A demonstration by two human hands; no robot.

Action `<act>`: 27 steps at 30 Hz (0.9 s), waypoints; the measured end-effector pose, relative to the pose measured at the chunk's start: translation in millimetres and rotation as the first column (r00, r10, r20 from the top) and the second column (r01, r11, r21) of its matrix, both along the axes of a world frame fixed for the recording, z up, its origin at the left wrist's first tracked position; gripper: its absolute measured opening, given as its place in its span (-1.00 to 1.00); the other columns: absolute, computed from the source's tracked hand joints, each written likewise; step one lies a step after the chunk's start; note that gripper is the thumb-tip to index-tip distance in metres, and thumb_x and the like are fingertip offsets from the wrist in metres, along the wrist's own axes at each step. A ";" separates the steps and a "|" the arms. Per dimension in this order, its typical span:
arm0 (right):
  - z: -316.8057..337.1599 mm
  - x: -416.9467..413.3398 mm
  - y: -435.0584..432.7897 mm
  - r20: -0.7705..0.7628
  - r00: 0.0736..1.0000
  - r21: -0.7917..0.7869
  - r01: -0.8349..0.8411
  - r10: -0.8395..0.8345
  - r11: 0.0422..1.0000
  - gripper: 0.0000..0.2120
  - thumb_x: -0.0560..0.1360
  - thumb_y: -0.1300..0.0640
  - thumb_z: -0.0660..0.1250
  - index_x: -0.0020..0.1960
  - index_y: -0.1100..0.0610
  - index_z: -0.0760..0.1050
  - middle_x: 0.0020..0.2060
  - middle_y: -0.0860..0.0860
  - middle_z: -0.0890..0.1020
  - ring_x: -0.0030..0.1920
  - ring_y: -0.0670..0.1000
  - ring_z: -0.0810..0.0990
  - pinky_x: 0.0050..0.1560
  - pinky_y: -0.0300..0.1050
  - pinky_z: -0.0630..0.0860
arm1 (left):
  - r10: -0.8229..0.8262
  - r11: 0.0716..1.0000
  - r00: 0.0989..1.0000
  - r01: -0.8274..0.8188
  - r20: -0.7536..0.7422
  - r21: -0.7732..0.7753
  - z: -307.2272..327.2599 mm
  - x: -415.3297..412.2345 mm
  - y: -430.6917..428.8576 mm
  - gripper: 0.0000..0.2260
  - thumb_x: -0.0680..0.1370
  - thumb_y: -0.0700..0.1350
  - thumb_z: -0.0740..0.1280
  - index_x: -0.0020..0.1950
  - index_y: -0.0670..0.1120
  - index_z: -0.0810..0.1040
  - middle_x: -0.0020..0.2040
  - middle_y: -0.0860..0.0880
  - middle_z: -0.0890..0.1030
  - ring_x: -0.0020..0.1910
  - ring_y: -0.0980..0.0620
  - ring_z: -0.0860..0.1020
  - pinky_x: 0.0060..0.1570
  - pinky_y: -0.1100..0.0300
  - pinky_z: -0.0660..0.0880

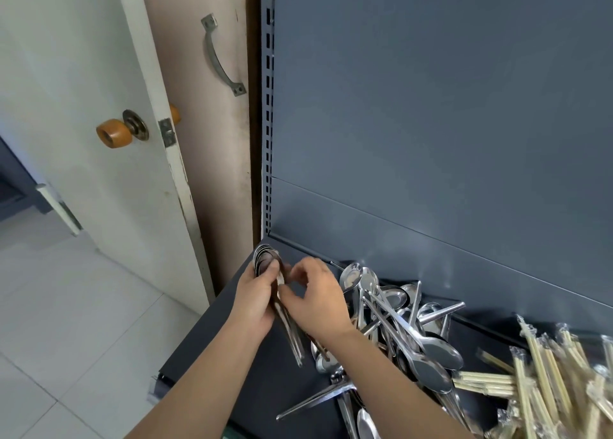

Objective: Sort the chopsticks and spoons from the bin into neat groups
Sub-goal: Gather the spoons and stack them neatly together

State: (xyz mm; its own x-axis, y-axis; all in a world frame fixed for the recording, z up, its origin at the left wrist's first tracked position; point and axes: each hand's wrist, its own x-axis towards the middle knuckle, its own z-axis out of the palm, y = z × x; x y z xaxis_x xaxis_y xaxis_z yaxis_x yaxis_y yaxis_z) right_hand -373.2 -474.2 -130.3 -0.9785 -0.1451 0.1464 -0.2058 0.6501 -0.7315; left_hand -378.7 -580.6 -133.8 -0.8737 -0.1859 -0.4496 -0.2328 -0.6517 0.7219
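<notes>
White door (99,190) ajar at left, orange knob (112,134) on it; grey pull handle (220,57) on beige panel (212,173); slotted upright (267,107); tiled floor (66,322).

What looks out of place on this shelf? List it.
The loose spoons lie in a tangled heap in the middle, handles pointing every way; the wrapped chopsticks at the right crisscross. Only the spoon stack in the left hand is neat.

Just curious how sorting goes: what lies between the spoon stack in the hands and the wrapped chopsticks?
In the head view, a tangled pile of loose spoons lies between the spoon stack and the wrapped chopsticks.
</notes>
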 end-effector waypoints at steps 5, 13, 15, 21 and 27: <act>8.3 10.5 -0.9 0.523 0.832 -0.082 -0.164 0.183 0.983 -0.68 0.54 -0.19 0.22 -0.02 0.08 0.44 -0.25 0.02 0.64 -0.28 0.00 0.62 -0.01 0.05 0.59 | 0.031 0.996 0.996 -0.023 -0.088 0.088 6.3 2.7 -4.8 -0.94 0.59 -0.20 0.28 0.01 -0.17 0.53 -0.26 -0.11 0.65 -0.29 -0.02 0.63 -0.23 0.13 0.60; 9.4 16.2 -0.3 0.470 0.872 -0.009 -0.148 0.135 0.989 -0.50 0.57 -0.27 0.10 -0.21 0.12 0.50 -0.36 0.06 0.62 -0.29 0.07 0.61 -0.11 -0.04 0.57 | 0.001 1.000 0.998 0.000 -0.058 0.011 6.7 12.7 -2.7 -0.94 0.59 -0.22 0.30 -0.01 -0.17 0.56 -0.32 -0.10 0.57 -0.35 -0.04 0.58 -0.17 0.04 0.59; 6.1 8.3 7.8 0.238 0.971 0.201 -0.019 -0.030 0.979 -0.46 0.45 -0.39 0.19 -0.31 0.09 0.46 -0.36 -0.02 0.57 -0.27 0.02 0.56 -0.19 -0.07 0.53 | 0.050 0.999 0.999 -0.050 0.011 -0.002 1.1 10.5 -6.2 -0.91 0.60 -0.20 0.29 0.06 -0.14 0.57 -0.28 -0.09 0.55 -0.30 0.00 0.54 -0.16 0.08 0.52; -10.0 1.9 24.9 0.048 0.966 0.403 0.215 -0.256 0.889 -0.47 0.50 -0.31 0.21 0.16 0.14 0.43 0.13 0.09 0.50 0.17 0.11 0.47 0.02 -0.06 0.44 | -0.050 0.999 0.986 0.052 0.157 -0.007 -13.9 13.9 -12.8 -0.91 0.62 -0.23 0.25 0.12 -0.14 0.47 -0.30 -0.11 0.51 -0.58 0.12 0.35 -0.61 0.30 0.28; -13.7 -5.6 26.8 0.254 0.938 0.609 0.034 -0.235 0.792 -0.65 0.56 0.01 0.28 0.23 0.16 0.29 0.10 0.13 0.60 0.13 0.19 0.59 -0.09 -0.03 0.48 | -0.100 0.995 0.977 0.100 0.189 0.013 -20.6 17.6 -15.7 -0.92 0.62 -0.24 0.25 0.09 -0.16 0.49 -0.31 -0.11 0.53 -0.60 0.12 0.34 -0.63 0.31 0.27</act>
